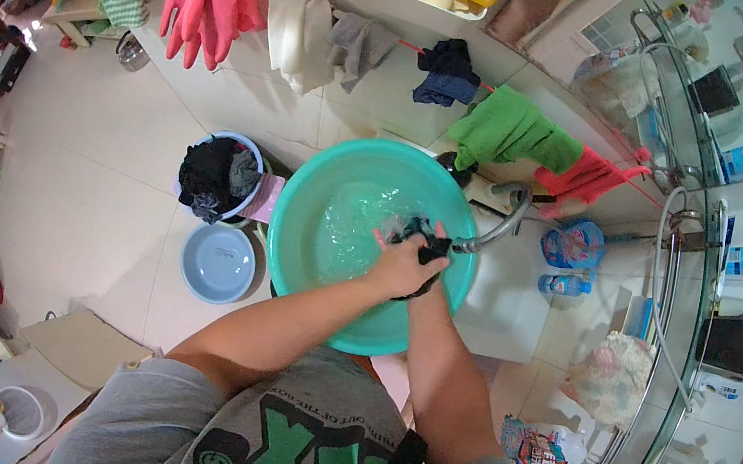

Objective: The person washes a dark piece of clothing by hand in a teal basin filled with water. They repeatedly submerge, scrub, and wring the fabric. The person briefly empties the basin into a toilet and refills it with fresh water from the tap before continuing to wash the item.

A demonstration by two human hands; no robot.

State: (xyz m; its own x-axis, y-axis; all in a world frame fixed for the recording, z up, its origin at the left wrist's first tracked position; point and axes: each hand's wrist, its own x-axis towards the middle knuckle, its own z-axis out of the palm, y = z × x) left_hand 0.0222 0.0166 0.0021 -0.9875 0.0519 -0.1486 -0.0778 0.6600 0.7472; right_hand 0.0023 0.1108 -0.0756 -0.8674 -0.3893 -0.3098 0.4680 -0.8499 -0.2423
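My left hand (399, 270) grips a bunched, wet black cloth (436, 251), possibly a sock, just under the mouth of a metal faucet (486, 241). From the other side my right hand (425, 296) holds the same cloth, largely hidden beneath it and my left hand. Both hands are over the right part of a large green plastic basin (297, 169). Clear, rippling water (357, 230) lies in the basin. Where the faucet meets the cloth, the stream is hard to make out.
A small bucket (230, 137) of dark clothes and a blue basin (217, 264) stand left. Pink rubber gloves (207, 5) and a green cloth (515, 131) hang on a line behind. Plastic bottles (564, 285) and a glass shelf (697, 313) are at right.
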